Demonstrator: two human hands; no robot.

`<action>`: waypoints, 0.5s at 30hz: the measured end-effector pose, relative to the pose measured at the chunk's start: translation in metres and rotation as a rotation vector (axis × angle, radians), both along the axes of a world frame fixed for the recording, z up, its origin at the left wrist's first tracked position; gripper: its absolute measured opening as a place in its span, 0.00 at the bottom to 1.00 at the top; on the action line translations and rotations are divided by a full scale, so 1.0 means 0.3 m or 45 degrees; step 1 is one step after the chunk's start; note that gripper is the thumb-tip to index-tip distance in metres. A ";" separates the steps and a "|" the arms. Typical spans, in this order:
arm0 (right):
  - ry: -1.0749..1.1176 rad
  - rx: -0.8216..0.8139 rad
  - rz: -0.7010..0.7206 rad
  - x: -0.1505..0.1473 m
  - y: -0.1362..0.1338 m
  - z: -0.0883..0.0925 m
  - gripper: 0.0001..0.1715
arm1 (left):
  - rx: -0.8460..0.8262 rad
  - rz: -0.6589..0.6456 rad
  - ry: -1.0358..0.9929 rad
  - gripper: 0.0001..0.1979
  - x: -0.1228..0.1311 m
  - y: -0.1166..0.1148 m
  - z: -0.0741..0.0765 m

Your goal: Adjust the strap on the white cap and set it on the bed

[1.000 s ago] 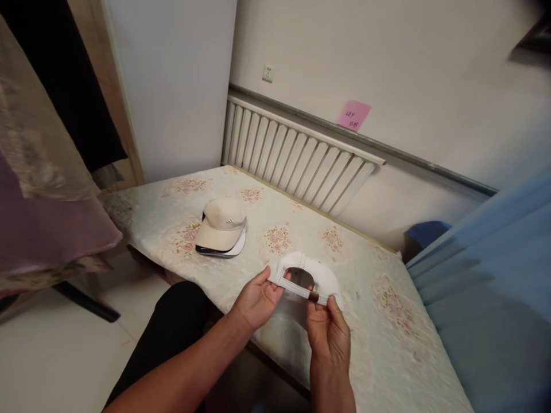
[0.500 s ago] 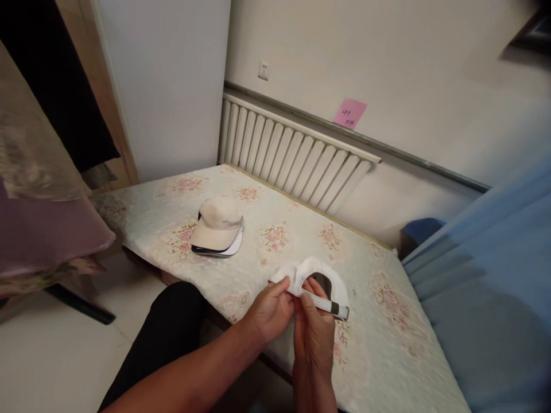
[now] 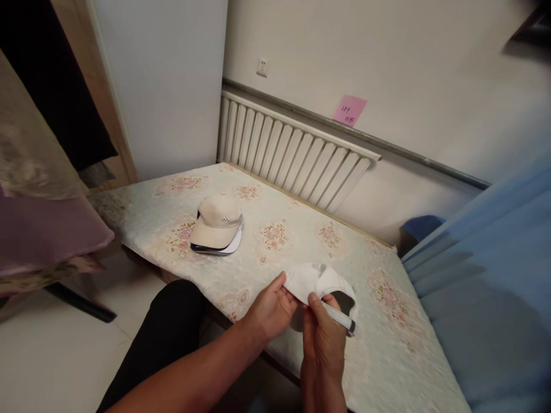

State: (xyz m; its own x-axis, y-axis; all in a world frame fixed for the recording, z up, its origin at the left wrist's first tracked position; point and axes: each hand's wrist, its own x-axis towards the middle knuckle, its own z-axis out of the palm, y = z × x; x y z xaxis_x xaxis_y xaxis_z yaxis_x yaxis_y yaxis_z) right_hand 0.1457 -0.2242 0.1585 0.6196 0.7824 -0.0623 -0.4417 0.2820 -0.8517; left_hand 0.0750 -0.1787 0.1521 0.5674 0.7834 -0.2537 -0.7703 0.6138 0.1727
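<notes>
Between my hands a white baseball cap [image 3: 305, 280] is held above the near edge of the bed, its back opening and adjustable strap turned to the right. My left hand [image 3: 272, 310] pinches the cap's left edge, thumb on top and fingers curled below. With the thumb over the rim beside the strap, my right hand [image 3: 323, 327] grips the cap's near side; some of its fingers are inside the opening. Farther left on the bed rests a stack of caps, a beige cap [image 3: 218, 219] on top and dark and white brims showing beneath.
A flowered sheet covers the bed [image 3: 297, 241]. Behind it runs a white radiator [image 3: 293, 155] below a pink note [image 3: 350, 110]. A blue curtain [image 3: 491, 275] hangs at the right; clothes [image 3: 47, 218] hang at the left. My knee [image 3: 181, 304] is by the bed's edge.
The white cap has turned and shifted slightly right, so more of its side shows and the strap points further down. My right hand has moved right with it; the stacked caps stay put.
</notes>
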 end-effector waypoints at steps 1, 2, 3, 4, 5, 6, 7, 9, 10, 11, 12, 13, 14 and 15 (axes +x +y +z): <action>0.016 0.006 0.010 0.002 -0.002 0.002 0.17 | -0.034 0.017 0.006 0.14 -0.005 0.007 0.003; 0.022 0.014 0.029 0.004 -0.004 0.003 0.18 | -0.057 0.033 0.007 0.13 -0.011 0.013 0.005; 0.020 0.026 0.062 0.005 -0.006 0.003 0.20 | -0.066 0.050 0.000 0.13 -0.018 0.020 0.008; 0.015 0.050 0.104 0.007 -0.008 0.002 0.21 | -0.065 0.066 -0.010 0.13 -0.026 0.027 0.010; 0.011 0.081 0.151 0.009 -0.009 0.000 0.23 | -0.061 0.079 -0.021 0.14 -0.036 0.035 0.012; 0.011 0.112 0.196 0.011 -0.010 -0.003 0.24 | -0.056 0.087 -0.031 0.15 -0.047 0.043 0.012; 0.019 0.138 0.231 0.014 -0.010 -0.006 0.25 | -0.053 0.093 -0.042 0.15 -0.058 0.051 0.011; 0.050 0.166 0.272 0.024 -0.010 -0.011 0.27 | -0.072 0.114 -0.048 0.17 -0.079 0.068 0.005; 0.071 0.170 0.284 0.030 -0.008 -0.013 0.28 | -0.091 0.129 -0.040 0.17 -0.089 0.075 0.000; 0.097 0.168 0.294 0.037 -0.007 -0.015 0.28 | -0.115 0.149 -0.027 0.18 -0.097 0.082 -0.006; 0.135 0.165 0.297 0.043 -0.004 -0.017 0.28 | -0.143 0.164 -0.008 0.18 -0.103 0.088 -0.012; 0.184 0.165 0.286 0.047 -0.001 -0.019 0.28 | -0.170 0.177 0.008 0.18 -0.107 0.091 -0.019; 0.242 0.167 0.261 0.049 0.002 -0.023 0.28 | -0.195 0.183 0.016 0.18 -0.109 0.094 -0.025; 0.300 0.177 0.223 0.048 0.006 -0.028 0.27 | -0.214 0.184 0.016 0.18 -0.109 0.094 -0.030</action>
State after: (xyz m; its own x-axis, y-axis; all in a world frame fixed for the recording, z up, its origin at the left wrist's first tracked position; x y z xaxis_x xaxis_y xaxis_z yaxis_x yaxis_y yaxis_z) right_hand 0.1600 -0.2226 0.1502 0.4558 0.8871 -0.0730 -0.6745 0.2908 -0.6786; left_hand 0.0423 -0.1504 0.1430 0.4480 0.8025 -0.3941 -0.8509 0.5179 0.0874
